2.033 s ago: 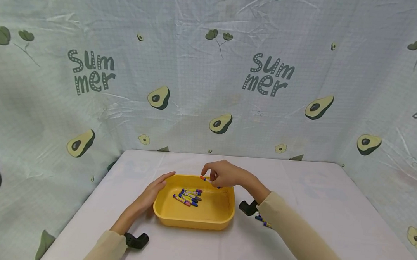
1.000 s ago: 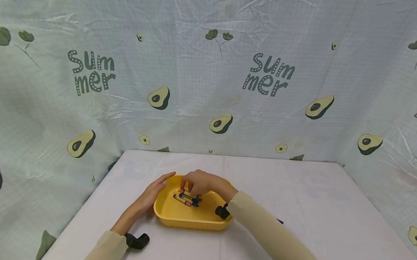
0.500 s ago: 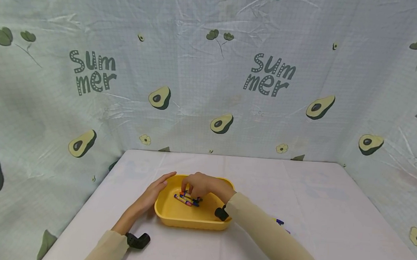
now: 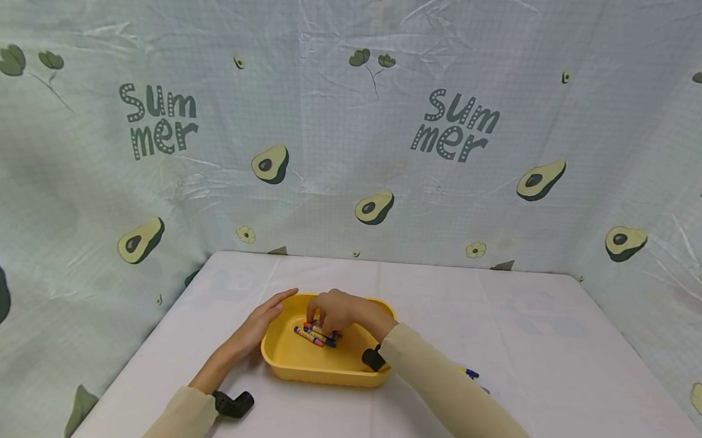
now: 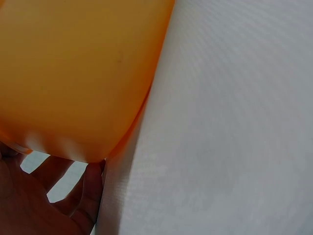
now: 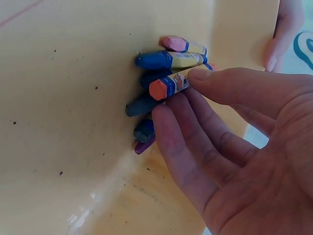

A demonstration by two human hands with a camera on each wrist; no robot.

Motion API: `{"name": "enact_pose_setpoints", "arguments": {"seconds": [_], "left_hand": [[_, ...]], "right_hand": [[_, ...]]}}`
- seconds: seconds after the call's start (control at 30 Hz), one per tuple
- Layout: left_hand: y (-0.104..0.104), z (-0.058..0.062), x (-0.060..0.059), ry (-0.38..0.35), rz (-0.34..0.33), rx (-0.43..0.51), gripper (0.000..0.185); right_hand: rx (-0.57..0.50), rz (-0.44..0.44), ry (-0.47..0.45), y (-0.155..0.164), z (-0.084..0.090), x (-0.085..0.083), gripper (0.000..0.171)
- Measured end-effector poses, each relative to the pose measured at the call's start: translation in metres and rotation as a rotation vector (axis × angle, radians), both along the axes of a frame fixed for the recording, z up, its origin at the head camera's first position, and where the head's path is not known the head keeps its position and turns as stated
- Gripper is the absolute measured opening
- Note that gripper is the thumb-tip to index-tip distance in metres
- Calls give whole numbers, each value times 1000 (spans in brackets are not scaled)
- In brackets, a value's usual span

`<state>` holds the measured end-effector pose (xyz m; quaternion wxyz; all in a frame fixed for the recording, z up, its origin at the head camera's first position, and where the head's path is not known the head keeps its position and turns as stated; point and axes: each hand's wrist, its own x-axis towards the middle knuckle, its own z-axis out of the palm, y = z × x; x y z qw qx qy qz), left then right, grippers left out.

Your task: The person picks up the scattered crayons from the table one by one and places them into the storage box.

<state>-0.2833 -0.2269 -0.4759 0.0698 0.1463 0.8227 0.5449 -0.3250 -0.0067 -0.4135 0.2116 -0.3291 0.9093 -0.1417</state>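
The right hand (image 6: 230,147) pinches an orange crayon (image 6: 168,85) atop the pile in the tray (image 4: 297,367); the left hand (image 4: 261,323) rests flat against the tray's side. If dropped carelessly, the crayon could roll off the pile.

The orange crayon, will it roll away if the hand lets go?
Probably not far: the orange crayon is round, so it could roll, but it lies against the other crayons inside the walled yellow tray. It looks stiff and light.

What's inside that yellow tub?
The yellow tub holds a small pile of crayons: blue, pink, orange, dark ones. The right hand covers part of the pile, so no exact count.
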Motion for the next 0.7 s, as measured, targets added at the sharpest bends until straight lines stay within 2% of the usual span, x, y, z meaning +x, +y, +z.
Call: {"name": "enact_pose_setpoints", "arguments": {"seconds": [0.3,0.47,0.7], "left_hand": [[0,-1,0,1,5,-4,50],[0,0,0,2,2,6,50],[1,2,1,-4,8,3,50]], "right_hand": [[-18,23,19,8,7,2,32],[-66,19,-3,16,18,7,35],[-124,37,26,34,32,12,34]]}}
